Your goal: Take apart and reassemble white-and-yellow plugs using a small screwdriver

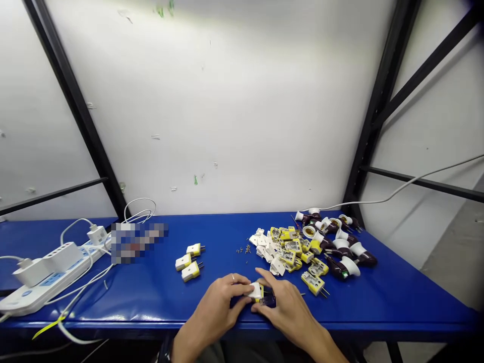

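On a blue metal tabletop (151, 297), a long white plastic power strip (38, 292) is lying at far left, with three white-and-yellow two-pin plugs (191, 271) sitting to its right. At the near edge, the left hand (223, 297) is pinching a white-topped yellow plastic plug (255, 291) between thumb and fingertips. Pressing the white top squarely and holding the body level would probably be serving this step well, stopping inner parts from slipping. Beyond, tiny brass-coloured screws (247, 249) are lying loose. The right hand (285, 302) is resting around a dark glossy handle (268, 301), fingertips beside the plug; how tightly it is closing, I cannot tell. Further right, white plastic covers (264, 242) are heaping against open yellow plastic shells (293, 245), some holding metal contacts, while maroon bulb holders with white collars (365, 254) are lying at far right, some showing brassy sockets inside
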A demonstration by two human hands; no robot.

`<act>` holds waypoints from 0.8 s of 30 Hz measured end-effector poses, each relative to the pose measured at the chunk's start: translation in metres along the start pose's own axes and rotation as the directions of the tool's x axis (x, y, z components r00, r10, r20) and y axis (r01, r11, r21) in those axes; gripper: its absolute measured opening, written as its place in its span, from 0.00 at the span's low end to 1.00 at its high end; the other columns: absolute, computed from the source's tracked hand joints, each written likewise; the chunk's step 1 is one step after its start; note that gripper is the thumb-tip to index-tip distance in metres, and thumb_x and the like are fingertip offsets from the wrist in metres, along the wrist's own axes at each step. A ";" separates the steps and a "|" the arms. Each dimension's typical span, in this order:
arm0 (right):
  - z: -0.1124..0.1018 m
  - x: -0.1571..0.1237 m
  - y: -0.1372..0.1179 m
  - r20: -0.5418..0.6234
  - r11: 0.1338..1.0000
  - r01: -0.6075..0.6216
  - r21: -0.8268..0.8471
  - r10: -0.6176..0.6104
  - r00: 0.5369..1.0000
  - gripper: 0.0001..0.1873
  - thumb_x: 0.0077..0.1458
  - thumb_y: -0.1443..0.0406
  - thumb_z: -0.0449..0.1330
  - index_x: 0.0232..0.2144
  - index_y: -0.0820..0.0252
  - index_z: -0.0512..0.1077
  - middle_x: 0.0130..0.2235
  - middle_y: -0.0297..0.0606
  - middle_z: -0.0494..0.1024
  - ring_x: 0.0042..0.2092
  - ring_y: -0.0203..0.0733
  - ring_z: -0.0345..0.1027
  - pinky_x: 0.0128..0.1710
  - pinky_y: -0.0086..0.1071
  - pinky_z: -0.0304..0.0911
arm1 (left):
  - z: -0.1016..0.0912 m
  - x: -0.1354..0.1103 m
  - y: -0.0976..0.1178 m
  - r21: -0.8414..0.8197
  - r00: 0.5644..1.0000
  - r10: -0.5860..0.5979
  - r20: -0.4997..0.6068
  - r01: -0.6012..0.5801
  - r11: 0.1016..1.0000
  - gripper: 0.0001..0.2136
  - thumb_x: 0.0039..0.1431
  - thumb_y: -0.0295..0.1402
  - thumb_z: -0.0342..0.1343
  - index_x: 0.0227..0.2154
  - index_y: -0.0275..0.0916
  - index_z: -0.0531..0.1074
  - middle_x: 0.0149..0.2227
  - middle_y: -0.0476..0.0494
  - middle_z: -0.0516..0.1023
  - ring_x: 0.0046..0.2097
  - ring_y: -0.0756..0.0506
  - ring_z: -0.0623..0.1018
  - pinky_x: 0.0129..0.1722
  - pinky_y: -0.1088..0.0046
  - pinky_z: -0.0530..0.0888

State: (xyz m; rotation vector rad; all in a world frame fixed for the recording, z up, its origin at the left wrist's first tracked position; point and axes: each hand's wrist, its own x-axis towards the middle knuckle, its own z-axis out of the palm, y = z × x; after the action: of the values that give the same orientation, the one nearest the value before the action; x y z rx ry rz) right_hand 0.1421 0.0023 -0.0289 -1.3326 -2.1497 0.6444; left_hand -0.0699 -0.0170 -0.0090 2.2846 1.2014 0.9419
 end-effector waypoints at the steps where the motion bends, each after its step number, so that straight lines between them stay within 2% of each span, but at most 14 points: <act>1: 0.001 0.000 0.001 0.005 1.000 0.007 0.006 -0.007 1.000 0.40 0.51 0.59 0.68 0.64 0.52 0.64 0.53 0.40 0.80 0.53 0.55 0.73 0.54 0.42 0.64 | -0.001 0.001 -0.001 -0.008 1.000 0.003 0.005 -0.003 1.000 0.12 0.64 0.28 0.57 0.46 0.47 0.81 0.47 0.45 0.82 0.47 0.44 0.81 0.50 0.70 0.75; 7: 0.003 0.003 0.002 0.015 1.000 0.018 0.000 -0.018 1.000 0.40 0.50 0.58 0.68 0.65 0.49 0.63 0.52 0.38 0.81 0.52 0.55 0.74 0.52 0.41 0.65 | -0.003 0.002 -0.005 -0.016 1.000 0.025 0.003 -0.025 1.000 0.12 0.64 0.28 0.57 0.47 0.45 0.80 0.47 0.44 0.82 0.48 0.44 0.80 0.51 0.70 0.74; 13: 0.002 0.001 0.000 0.024 1.000 0.031 -0.004 -0.031 0.999 0.43 0.52 0.60 0.67 0.68 0.48 0.57 0.53 0.36 0.80 0.51 0.53 0.74 0.51 0.40 0.66 | -0.002 0.006 -0.002 0.082 0.996 0.020 0.089 -0.028 0.996 0.11 0.64 0.30 0.58 0.47 0.48 0.80 0.46 0.46 0.82 0.46 0.43 0.81 0.49 0.70 0.75; 18: 0.003 0.000 0.001 0.022 1.000 0.021 -0.019 -0.021 1.000 0.40 0.52 0.59 0.68 0.66 0.48 0.61 0.54 0.37 0.79 0.55 0.54 0.72 0.55 0.42 0.64 | -0.011 0.010 0.001 0.091 0.977 0.099 0.187 -0.118 0.989 0.12 0.69 0.33 0.53 0.48 0.49 0.80 0.47 0.46 0.81 0.47 0.45 0.80 0.48 0.72 0.74; 21: 0.000 0.001 -0.005 0.015 1.000 0.004 -0.029 -0.004 1.000 0.40 0.51 0.59 0.68 0.65 0.50 0.62 0.53 0.39 0.80 0.54 0.55 0.73 0.55 0.45 0.64 | -0.021 0.015 0.004 0.078 0.966 0.102 0.236 -0.123 0.989 0.11 0.66 0.35 0.57 0.47 0.51 0.80 0.48 0.48 0.81 0.48 0.44 0.79 0.50 0.71 0.72; 22: -0.002 0.001 -0.008 0.004 1.000 0.014 -0.021 -0.014 1.000 0.40 0.50 0.60 0.69 0.65 0.51 0.63 0.53 0.39 0.80 0.54 0.55 0.73 0.54 0.45 0.65 | -0.023 0.018 0.004 0.078 0.969 0.088 0.231 -0.109 0.991 0.11 0.66 0.35 0.57 0.47 0.51 0.80 0.48 0.48 0.81 0.48 0.44 0.79 0.50 0.70 0.72; 24: -0.006 0.000 -0.014 -0.054 0.998 0.055 0.012 -0.055 0.997 0.40 0.48 0.60 0.70 0.62 0.52 0.65 0.53 0.40 0.79 0.53 0.54 0.73 0.54 0.43 0.66 | -0.024 0.026 0.002 0.114 0.988 0.024 0.152 -0.042 0.993 0.11 0.66 0.34 0.55 0.48 0.50 0.79 0.47 0.47 0.81 0.48 0.43 0.79 0.50 0.69 0.72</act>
State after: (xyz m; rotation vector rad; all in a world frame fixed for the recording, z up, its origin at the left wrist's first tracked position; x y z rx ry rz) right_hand 0.1366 -0.0028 -0.0158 -1.2651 -2.1278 0.5937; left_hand -0.0752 0.0041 0.0188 2.4254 1.1855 0.7125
